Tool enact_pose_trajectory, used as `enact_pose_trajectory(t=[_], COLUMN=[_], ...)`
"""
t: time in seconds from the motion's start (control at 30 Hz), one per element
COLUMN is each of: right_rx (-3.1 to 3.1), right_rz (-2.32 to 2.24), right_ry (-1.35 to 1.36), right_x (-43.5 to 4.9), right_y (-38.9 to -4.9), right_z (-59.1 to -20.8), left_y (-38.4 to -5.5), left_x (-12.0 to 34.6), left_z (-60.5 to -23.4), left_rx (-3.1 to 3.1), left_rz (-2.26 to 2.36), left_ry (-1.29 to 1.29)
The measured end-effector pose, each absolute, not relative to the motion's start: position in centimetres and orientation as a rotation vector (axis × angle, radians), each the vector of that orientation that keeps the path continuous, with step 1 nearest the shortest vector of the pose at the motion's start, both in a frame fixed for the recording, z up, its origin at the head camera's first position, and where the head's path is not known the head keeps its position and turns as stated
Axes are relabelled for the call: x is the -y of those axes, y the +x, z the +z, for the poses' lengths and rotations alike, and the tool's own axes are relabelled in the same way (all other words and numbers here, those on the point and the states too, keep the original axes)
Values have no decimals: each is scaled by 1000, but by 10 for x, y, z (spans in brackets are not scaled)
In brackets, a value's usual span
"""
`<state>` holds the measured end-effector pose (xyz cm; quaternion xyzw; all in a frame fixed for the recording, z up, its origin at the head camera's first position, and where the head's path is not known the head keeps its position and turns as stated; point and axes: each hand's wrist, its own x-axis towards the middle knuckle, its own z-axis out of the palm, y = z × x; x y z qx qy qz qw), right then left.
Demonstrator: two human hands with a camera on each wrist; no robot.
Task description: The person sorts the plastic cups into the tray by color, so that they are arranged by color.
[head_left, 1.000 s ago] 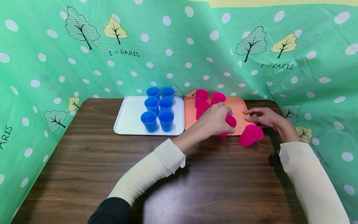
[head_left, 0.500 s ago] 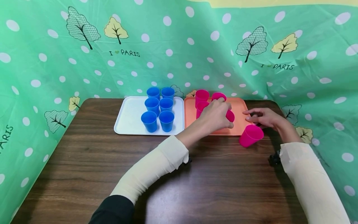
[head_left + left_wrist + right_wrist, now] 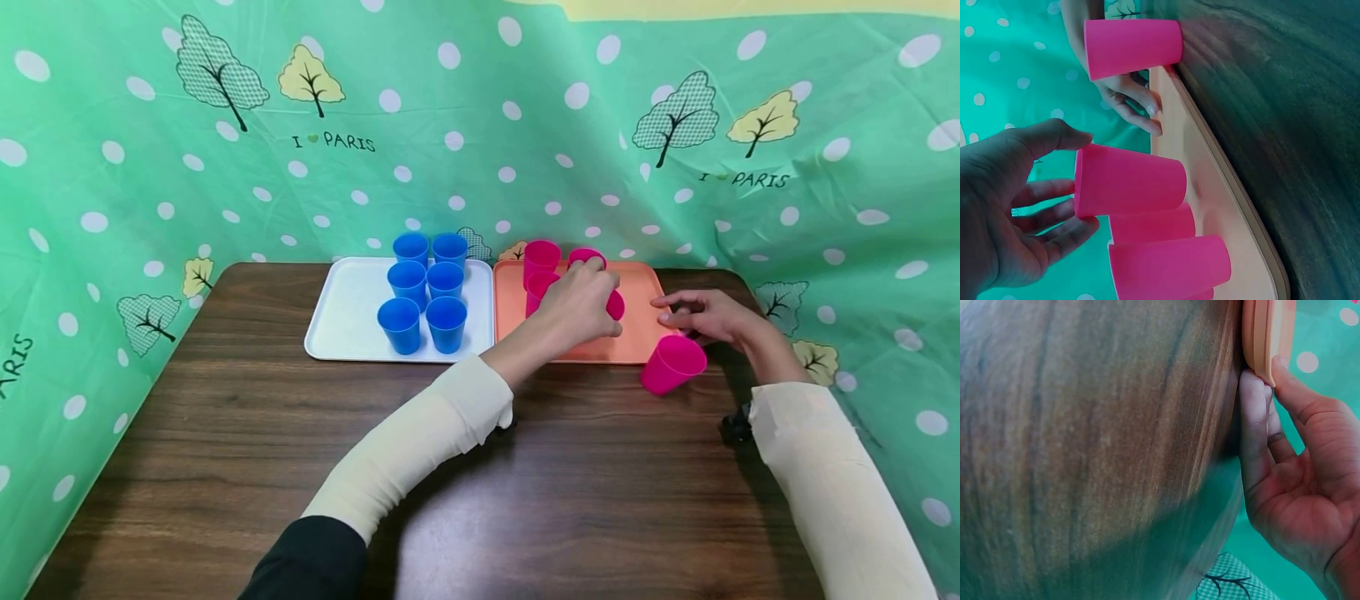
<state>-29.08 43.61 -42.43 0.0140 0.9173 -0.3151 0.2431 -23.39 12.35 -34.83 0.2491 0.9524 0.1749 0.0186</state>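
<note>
Over the orange tray [image 3: 637, 283], my left hand [image 3: 579, 307] holds a pink cup [image 3: 1132, 181] by its rim, thumb on one side and fingers on the other. The cup is upright, its base close to the tray surface. Other pink cups [image 3: 542, 260] stand on the tray behind and to the left, partly covered by that hand in the head view. My right hand [image 3: 703, 314] pinches the tray's right edge, thumb on top, as the right wrist view shows [image 3: 1304, 481]. One more pink cup [image 3: 673, 365] stands on the table just in front of that hand.
A white tray [image 3: 341, 312] bearing several blue cups [image 3: 399, 325] in two columns sits against the orange tray's left side. Both lie along the back of the dark wooden table [image 3: 247, 433]. A green dotted curtain [image 3: 480, 125] hangs behind and at both sides.
My left hand has moved the pink cup slightly back and left, from the tray's front edge to farther onto the tray. The right hand has stayed at the tray's edge.
</note>
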Motion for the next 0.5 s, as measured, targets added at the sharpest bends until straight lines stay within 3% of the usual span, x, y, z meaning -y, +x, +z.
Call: enact_pose_trajectory(t=[0.5], right_rx=[-2510], right_rz=[-856], right_ry=[40], right_x=[-438], right_y=[-291], right_z=[-426], left_y=[-241], left_x=[-132], left_z=[-353], left_rx=[-2978], left_rz=[445], left_ry=[746])
